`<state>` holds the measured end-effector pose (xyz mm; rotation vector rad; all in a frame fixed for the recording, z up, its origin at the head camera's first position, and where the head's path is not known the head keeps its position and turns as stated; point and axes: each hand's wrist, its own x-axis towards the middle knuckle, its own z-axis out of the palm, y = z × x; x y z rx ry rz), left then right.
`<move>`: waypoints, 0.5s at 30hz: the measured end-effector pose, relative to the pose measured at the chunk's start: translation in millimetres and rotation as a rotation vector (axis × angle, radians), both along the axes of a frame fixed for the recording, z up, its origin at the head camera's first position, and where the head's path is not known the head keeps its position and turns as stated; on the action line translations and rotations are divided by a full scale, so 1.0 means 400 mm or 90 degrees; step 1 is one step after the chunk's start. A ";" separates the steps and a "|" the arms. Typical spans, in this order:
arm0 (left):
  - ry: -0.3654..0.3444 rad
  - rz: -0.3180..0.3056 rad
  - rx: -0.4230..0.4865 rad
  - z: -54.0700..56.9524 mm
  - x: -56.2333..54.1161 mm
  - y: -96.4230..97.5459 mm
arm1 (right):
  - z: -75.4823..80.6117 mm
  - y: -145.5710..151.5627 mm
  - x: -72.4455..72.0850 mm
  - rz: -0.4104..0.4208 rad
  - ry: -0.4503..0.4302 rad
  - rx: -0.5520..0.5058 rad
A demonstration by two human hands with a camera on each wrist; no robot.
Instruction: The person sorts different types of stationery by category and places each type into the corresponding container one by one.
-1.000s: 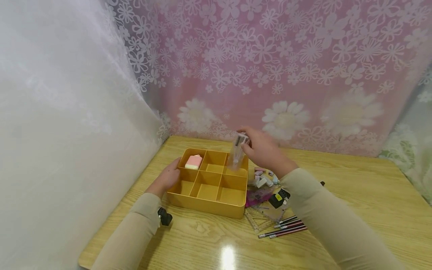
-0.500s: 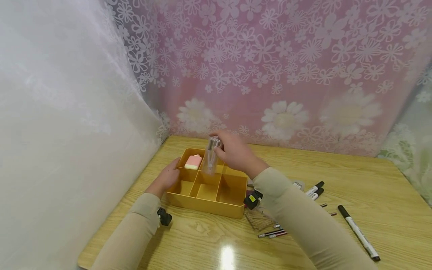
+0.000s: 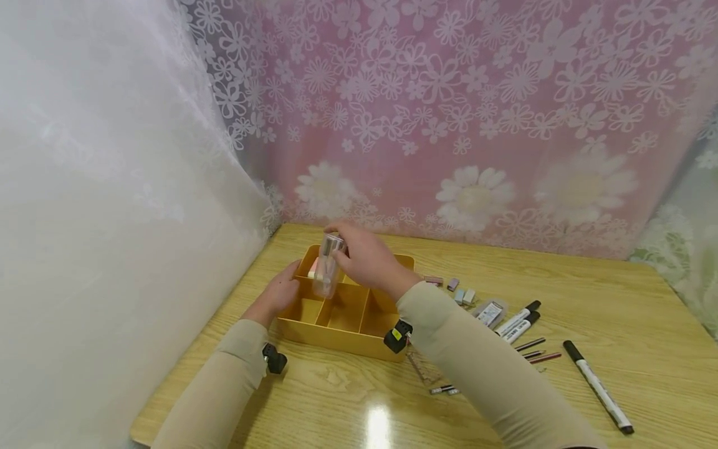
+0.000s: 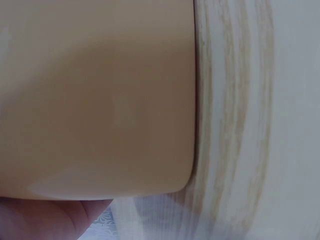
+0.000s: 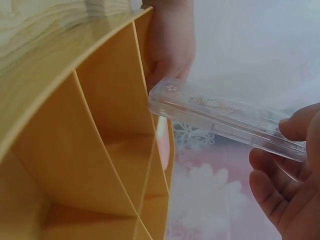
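A yellow compartment box (image 3: 339, 340) stands on the table, with its left wall gripped by my left hand (image 3: 280, 293). In the left wrist view the box's outer wall (image 4: 110, 120) fills much of the picture, and a bit of that hand shows at the lower left. My right hand (image 3: 367, 259) pinches one end of a clear, slim plastic case (image 5: 220, 112) between thumb and fingers, tilted over the box's left compartments. Behind the case, a pink-and-cream object (image 3: 313, 269) sits in the back left compartment, partly hidden.
Right of the box lie small pastel blocks (image 3: 465, 296), a small clear pack (image 3: 490, 313), two markers (image 3: 518, 325) and several pencils (image 3: 538, 357). A lone marker (image 3: 597, 386) lies farther right. My right sleeve covers part of a clear ruler (image 3: 421, 368).
My right hand has carried the clear case leftward, from the box's back right compartment to over its left compartments. The left hand stays at the box's left wall.
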<state>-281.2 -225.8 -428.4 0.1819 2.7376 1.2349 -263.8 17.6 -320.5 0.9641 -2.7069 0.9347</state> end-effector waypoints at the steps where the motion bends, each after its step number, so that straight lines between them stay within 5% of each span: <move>1: 0.000 -0.002 0.000 0.001 -0.001 0.000 | -0.002 -0.004 0.000 0.000 -0.001 -0.002; 15: -0.018 0.001 0.010 -0.002 -0.009 -0.003 | -0.067 -0.056 -0.014 0.009 -0.015 0.048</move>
